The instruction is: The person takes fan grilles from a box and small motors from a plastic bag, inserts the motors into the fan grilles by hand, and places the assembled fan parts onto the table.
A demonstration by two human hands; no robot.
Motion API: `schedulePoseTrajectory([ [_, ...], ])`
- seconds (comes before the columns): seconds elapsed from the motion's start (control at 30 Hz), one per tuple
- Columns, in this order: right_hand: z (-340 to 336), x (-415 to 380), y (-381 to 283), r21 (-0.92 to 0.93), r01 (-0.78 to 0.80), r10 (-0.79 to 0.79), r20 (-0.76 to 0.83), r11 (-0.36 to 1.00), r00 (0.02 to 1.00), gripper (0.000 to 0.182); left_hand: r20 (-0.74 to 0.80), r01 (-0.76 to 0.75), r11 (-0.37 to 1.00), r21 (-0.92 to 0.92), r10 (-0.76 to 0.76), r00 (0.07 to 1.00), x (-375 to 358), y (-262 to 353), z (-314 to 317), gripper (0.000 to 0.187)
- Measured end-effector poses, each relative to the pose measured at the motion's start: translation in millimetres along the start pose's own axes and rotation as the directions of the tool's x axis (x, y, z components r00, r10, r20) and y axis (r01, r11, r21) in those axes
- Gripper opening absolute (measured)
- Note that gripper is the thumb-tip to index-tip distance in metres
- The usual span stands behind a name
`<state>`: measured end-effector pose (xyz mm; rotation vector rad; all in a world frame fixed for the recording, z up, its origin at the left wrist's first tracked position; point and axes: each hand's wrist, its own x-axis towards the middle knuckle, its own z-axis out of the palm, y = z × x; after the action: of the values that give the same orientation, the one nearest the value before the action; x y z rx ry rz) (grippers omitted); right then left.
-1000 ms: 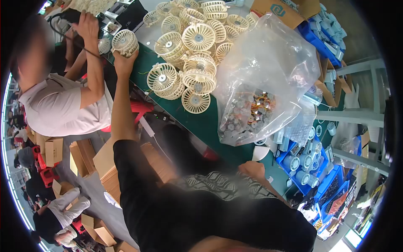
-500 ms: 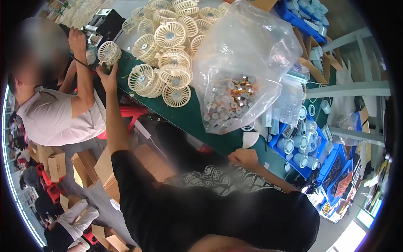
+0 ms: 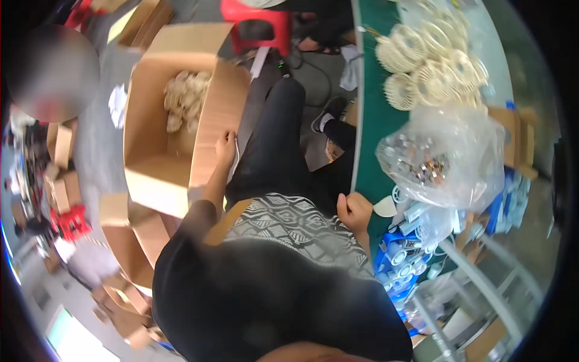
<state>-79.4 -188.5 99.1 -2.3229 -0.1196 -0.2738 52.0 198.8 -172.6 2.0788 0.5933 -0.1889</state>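
My left hand (image 3: pixel 226 148) is lowered at the near edge of an open carton's flap (image 3: pixel 218 130), fingers curled; I cannot tell whether they grip anything. Inside that carton (image 3: pixel 158 148) lies a pile of cream plastic cage parts (image 3: pixel 186 96). My right hand (image 3: pixel 355 212) is a closed fist at the edge of the green tabletop (image 3: pixel 371 130), with nothing showing in it. Just beside its knuckles lies a white flat scoop-shaped piece (image 3: pixel 385 207).
More cream fan-like cages (image 3: pixel 431 60) are heaped on the table beyond a clear plastic bag (image 3: pixel 470 163) of small parts. A blue bin (image 3: pixel 386 256) holds pale blue round parts. Another carton (image 3: pixel 129 247) stands at lower left; a red stool (image 3: pixel 259 27) is at the top.
The view has swung left and down toward the floor and carton. My left hand has left the cream cage by the co-worker and come down beside the carton. My right hand stays at the table edge.
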Motion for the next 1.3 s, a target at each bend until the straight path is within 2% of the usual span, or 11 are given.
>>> schedulePoseTrajectory([
  [0.1,16.1,33.4,-14.8,0.021,0.021,-0.024,0.159,1.000,0.987,0.038,-0.151,0.051,0.999,-0.019,-0.053,0.987,-49.6,-68.5,-54.4,0.025],
  [0.23,46.4,82.2,-35.2,-0.025,0.067,-0.058,0.272,0.997,0.960,0.037,-0.252,0.075,0.997,-0.031,-0.080,0.964,-70.0,-85.8,-118.7,0.026],
  [0.43,147.4,168.9,-51.6,-0.061,0.111,-0.070,0.462,0.992,0.884,0.037,-0.341,-0.012,1.000,-0.024,0.003,0.940,-4.6,-92.4,-169.4,0.029],
  [0.5,196.7,202.6,-47.1,-0.053,0.136,-0.087,0.538,0.989,0.838,0.037,-0.259,0.141,0.986,-0.084,-0.158,0.953,30.9,-103.1,-178.5,0.032],
  [0.67,304.6,274.4,8.7,-0.099,0.135,-0.036,0.663,0.986,0.748,0.033,-0.206,0.369,0.926,-0.077,-0.377,0.903,155.0,-199.4,-159.8,0.039],
  [0.77,344.8,302.5,51.1,-0.139,0.132,-0.005,0.669,0.981,0.743,0.030,-0.237,0.482,0.866,0.136,-0.444,0.864,225.6,-289.4,-145.1,0.044],
  [0.83,359.3,309.0,66.6,-0.224,-0.011,0.160,0.662,0.974,0.732,0.029,-0.371,0.521,0.771,0.366,-0.393,0.842,265.0,-317.1,-140.4,0.050],
  [0.9,382.9,314.5,76.9,-0.186,0.007,0.131,0.715,0.982,0.687,0.028,-0.415,0.494,0.693,0.525,-0.298,0.860,298.2,-325.6,-137.1,0.063],
  [1.03,389.1,319.5,93.7,-0.240,-0.048,0.221,0.774,0.970,0.593,0.027,-0.374,0.437,0.637,0.635,-0.242,0.896,360.5,-355.6,-138.6,0.075],
  [1.23,391.3,336.9,101.1,-0.376,-0.102,0.372,0.771,0.921,0.516,0.024,-0.314,0.607,0.659,0.444,-0.520,0.794,386.1,-365.5,-131.6,0.087],
  [1.3,390.6,337.2,99.9,-0.377,-0.118,0.383,0.779,0.919,0.497,0.022,-0.415,0.619,0.715,0.326,-0.480,0.773,357.9,-390.8,-111.6,0.089],
])
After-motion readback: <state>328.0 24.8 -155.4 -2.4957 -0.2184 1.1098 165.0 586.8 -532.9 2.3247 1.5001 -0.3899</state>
